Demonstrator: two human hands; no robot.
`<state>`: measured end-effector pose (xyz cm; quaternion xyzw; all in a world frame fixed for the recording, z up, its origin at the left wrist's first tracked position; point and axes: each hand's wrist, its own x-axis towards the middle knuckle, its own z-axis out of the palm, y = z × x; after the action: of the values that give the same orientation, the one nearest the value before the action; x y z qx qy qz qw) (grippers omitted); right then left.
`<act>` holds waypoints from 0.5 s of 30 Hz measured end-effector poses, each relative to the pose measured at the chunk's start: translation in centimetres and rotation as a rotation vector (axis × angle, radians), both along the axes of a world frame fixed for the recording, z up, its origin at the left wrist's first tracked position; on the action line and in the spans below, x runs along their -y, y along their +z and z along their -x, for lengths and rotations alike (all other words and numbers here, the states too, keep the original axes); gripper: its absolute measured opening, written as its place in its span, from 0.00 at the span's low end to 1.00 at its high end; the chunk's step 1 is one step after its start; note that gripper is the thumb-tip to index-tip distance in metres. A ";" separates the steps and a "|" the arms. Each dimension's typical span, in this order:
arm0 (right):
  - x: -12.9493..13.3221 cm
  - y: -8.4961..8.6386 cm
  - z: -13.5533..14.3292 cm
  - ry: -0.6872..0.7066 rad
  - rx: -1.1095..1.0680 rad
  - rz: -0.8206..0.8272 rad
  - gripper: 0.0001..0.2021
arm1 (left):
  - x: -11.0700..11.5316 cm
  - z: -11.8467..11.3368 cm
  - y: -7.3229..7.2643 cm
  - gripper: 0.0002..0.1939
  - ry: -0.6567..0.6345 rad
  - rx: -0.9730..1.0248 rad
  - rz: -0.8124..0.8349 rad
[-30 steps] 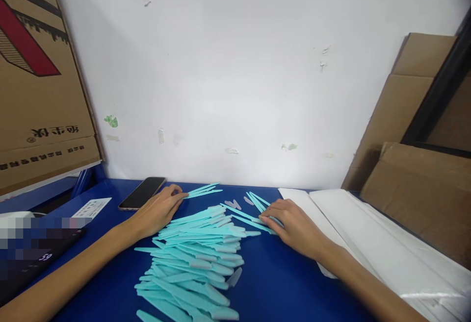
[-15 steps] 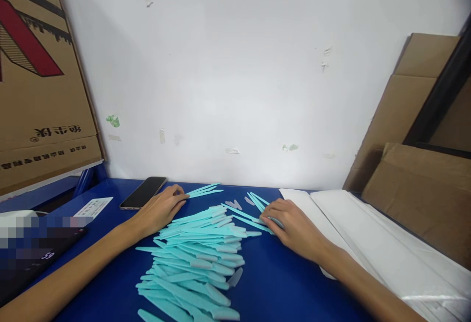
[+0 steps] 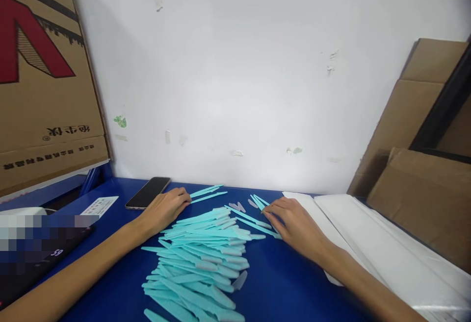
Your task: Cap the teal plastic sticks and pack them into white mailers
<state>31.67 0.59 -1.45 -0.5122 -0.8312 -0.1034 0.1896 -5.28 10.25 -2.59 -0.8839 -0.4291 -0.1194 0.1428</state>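
Observation:
A long heap of turquoise eyebrow razors (image 3: 198, 263) with pale translucent covers lies on the blue table. Beyond its upper left end, my left hand (image 3: 171, 207) has its fingers closed at the ends of several razors (image 3: 208, 194), whose thin tips point right. My right hand (image 3: 289, 216), right of the heap, curls thumb and fingers together at the ends of a few more razors (image 3: 258, 201); its grip is partly hidden. Two separate razors (image 3: 253, 221) lie just left of that hand. Small translucent covers (image 3: 237, 207) rest between the hands, and another cover (image 3: 240, 281) lies beside the heap.
A black phone (image 3: 149, 193) and a printed card (image 3: 99, 207) lie at left, near a dark device with lit digits (image 3: 47, 258). White sheets of packing material (image 3: 386, 248) cover the right side. Cardboard (image 3: 423, 204) leans at right; a printed carton (image 3: 47, 101) stands at left.
The view has shifted slightly. My right fingers have come off the two lower razors and moved up to the ends of the upper ones. The razors at my left hand have spread slightly.

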 end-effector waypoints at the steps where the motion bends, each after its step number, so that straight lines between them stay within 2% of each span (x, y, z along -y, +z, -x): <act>1: -0.5 0.4 0.2 -0.011 0.033 -0.001 0.13 | 0.1 -0.1 0.1 0.14 0.007 -0.021 -0.009; 7: -4.2 2.0 2.4 -0.076 0.280 0.047 0.12 | 0.9 -0.3 0.7 0.13 0.013 -0.152 -0.056; 10: -5.3 1.9 3.3 -0.120 0.373 0.096 0.10 | 1.3 -0.3 1.1 0.12 0.034 -0.179 -0.059; 15: -5.6 1.5 4.2 -0.147 0.436 0.151 0.14 | 2.2 -0.6 1.8 0.15 0.062 -0.200 -0.044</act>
<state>27.44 6.16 0.10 -0.5497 -0.8183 -0.1628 -0.0412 -4.64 8.09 -0.80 -0.8744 -0.4369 -0.0354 0.2081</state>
